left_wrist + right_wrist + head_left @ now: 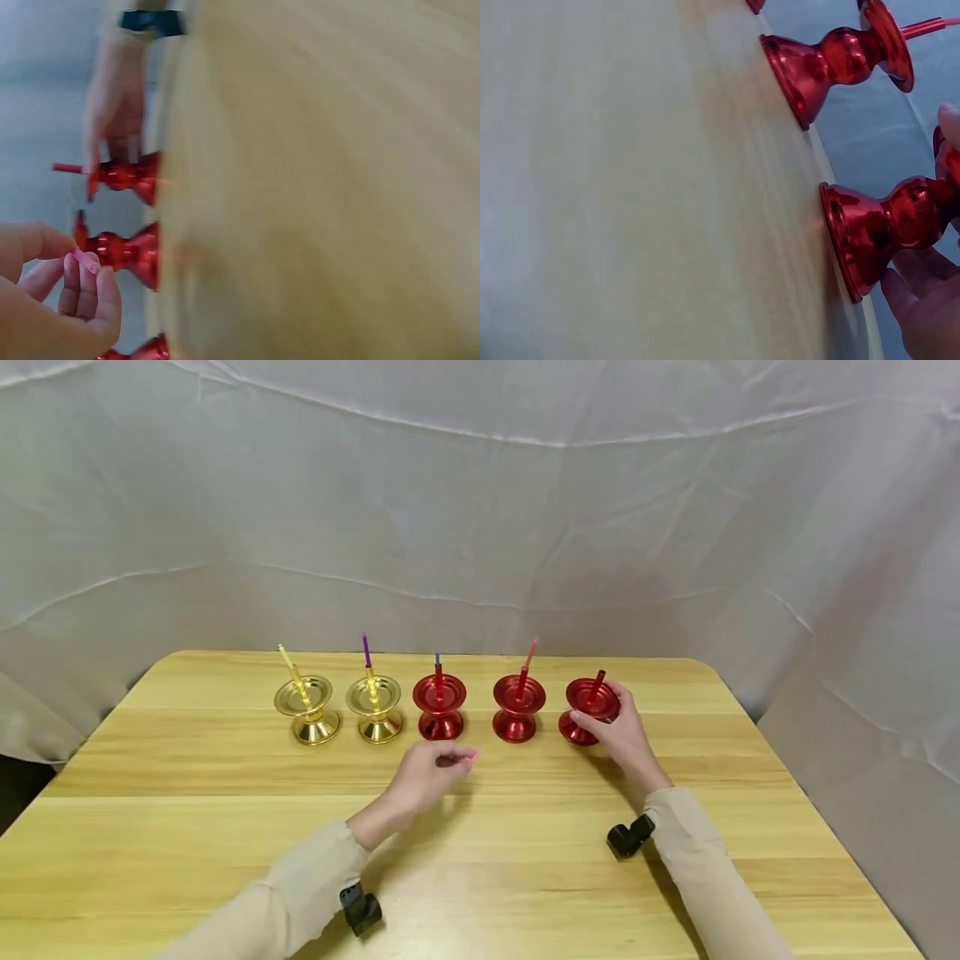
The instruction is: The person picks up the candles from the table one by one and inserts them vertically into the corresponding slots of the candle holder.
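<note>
My left hand (426, 779) pinches a thin pink candle (87, 261) between thumb and fingertips, above the table in front of the red holders. At the right end of the row, my right hand (628, 737) grips a red metal candle holder (862, 236) around its dish, thumb at the near side. That holder stands on the table, and its tube (597, 683) shows no candle. Next to it on the left, another red holder (514, 723) carries a pinkish-red candle (532, 652). A third red holder (441, 725) has a short blue candle (437, 658).
Two gold candle holders stand at the row's left end, one (317, 727) with a tilted pale yellow candle (286, 655), the other (380, 727) with a purple candle (366, 649). They share the wooden table (525, 877). A pale cloth (480, 527) hangs behind.
</note>
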Demonstrator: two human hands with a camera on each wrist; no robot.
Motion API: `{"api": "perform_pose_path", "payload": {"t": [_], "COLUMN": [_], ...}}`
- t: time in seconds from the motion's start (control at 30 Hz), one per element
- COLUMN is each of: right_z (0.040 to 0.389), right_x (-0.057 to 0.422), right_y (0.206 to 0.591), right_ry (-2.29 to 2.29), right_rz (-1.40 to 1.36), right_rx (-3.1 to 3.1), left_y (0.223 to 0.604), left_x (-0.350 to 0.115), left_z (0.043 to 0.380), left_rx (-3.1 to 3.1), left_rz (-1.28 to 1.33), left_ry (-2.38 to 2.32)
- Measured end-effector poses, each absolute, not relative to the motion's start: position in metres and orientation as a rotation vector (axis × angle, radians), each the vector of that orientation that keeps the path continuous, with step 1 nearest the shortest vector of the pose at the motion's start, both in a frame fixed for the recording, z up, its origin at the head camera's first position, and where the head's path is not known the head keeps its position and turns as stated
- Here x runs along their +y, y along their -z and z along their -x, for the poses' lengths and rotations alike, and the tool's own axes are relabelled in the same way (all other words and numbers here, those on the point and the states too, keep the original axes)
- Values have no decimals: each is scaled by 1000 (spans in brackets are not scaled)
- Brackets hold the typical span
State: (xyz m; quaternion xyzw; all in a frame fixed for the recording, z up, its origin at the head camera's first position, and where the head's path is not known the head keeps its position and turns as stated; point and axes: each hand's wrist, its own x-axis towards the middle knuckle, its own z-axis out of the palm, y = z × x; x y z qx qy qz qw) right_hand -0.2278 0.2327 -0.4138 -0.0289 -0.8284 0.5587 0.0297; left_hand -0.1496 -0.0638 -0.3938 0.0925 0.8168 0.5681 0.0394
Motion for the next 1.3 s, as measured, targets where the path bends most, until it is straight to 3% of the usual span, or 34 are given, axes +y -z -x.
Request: {"api": "perform_pose_path", "payload": {"t": [0.37,0.77,1.3], "right_z": [228,228,229], "right_x": [235,237,237], "right_y": [409,410,410], "right_ry": [-1720,-1709,-1785], "right_rz": [96,73,30], "right_rx": [-2599,-2622,-2575], "left_y": [372,349,331], "left_x": [-39,10,67], "left_z": [164,188,223], "left_rx": [2360,2372,2394], "left_rz": [-444,-675,-686], "left_ry": [-2068,-2022,-2096]}}
